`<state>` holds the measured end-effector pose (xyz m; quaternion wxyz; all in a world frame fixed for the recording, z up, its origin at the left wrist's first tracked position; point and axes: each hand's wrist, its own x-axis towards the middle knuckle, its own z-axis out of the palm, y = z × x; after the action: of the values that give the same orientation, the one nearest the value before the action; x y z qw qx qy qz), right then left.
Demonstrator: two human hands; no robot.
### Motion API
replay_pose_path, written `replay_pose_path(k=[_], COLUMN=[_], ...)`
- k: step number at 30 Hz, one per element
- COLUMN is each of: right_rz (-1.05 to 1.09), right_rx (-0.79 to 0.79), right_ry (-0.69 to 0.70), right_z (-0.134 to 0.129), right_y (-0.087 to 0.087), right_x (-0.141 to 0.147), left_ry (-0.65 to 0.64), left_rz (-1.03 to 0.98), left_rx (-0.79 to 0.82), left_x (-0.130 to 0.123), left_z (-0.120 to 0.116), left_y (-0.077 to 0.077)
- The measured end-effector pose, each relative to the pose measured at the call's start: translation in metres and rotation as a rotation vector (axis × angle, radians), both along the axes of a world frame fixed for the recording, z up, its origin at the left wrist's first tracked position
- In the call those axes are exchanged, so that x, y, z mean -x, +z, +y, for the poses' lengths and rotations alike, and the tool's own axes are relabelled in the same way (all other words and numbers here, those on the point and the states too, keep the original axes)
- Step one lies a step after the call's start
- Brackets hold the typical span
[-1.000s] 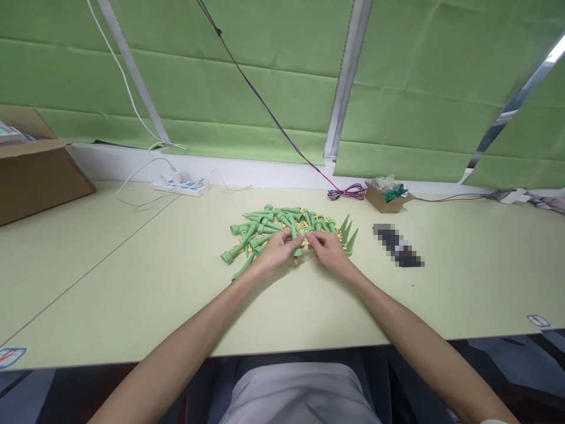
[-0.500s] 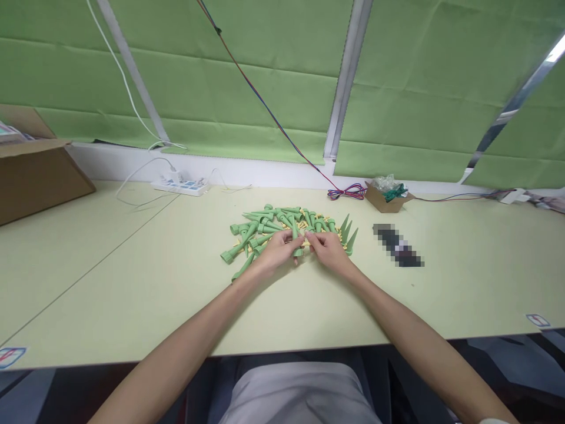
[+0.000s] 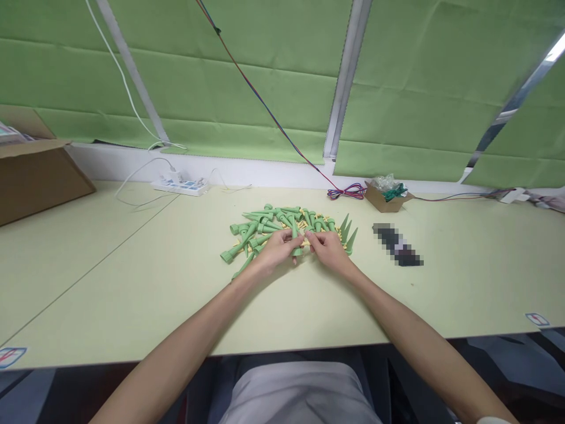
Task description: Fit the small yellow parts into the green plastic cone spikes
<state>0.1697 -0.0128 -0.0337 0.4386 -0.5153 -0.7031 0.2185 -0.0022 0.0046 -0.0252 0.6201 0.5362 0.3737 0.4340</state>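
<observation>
My left hand (image 3: 281, 247) is closed around a green cone-shaped spike (image 3: 295, 227), its pointed end up and its wide cap low. Close beside it, my right hand (image 3: 325, 246) pinches a small yellow piece (image 3: 307, 242), held against the spike's side. Several more green spikes (image 3: 241, 249) lie in a loose pile behind and left of my hands. Small yellow pieces are scattered among them. At the right end of the pile, green spikes (image 3: 348, 234) point upward.
A small cardboard box (image 3: 384, 203) with plastic wrapping stands behind to the right, near coiled wires (image 3: 346, 191). A pixelated dark object (image 3: 398, 244) lies right of the pile. A power strip (image 3: 180, 185) and large box (image 3: 39, 176) are at the left.
</observation>
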Motion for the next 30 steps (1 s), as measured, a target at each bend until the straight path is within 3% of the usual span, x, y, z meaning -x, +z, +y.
replay_pose_path(k=[8,17,24,30], right_rz=[0.039,0.156,0.086,-0.002], right_rx=[-0.049,-0.026,-0.034,-0.03], right_ry=[-0.021,0.155,0.16,0.112], right_z=[0.0018,-0.0026,-0.0054,-0.0061], right_y=[-0.0042,-0.0057,-0.0027,0.0], right_x=[-0.0021,0.0027,0.0012,0.0014], left_ry=[-0.019,0.01,0.01,-0.006], left_rz=[-0.003,0.05,0.052,0.099], left_rx=[0.01,-0.025,-0.024,-0.034], left_x=[0.0022,0.0027,0.0022,0.0012], left_z=[0.0015,0.0045,0.0043,-0.0019], left_y=[0.0056,0.0011,-0.001,0.0067])
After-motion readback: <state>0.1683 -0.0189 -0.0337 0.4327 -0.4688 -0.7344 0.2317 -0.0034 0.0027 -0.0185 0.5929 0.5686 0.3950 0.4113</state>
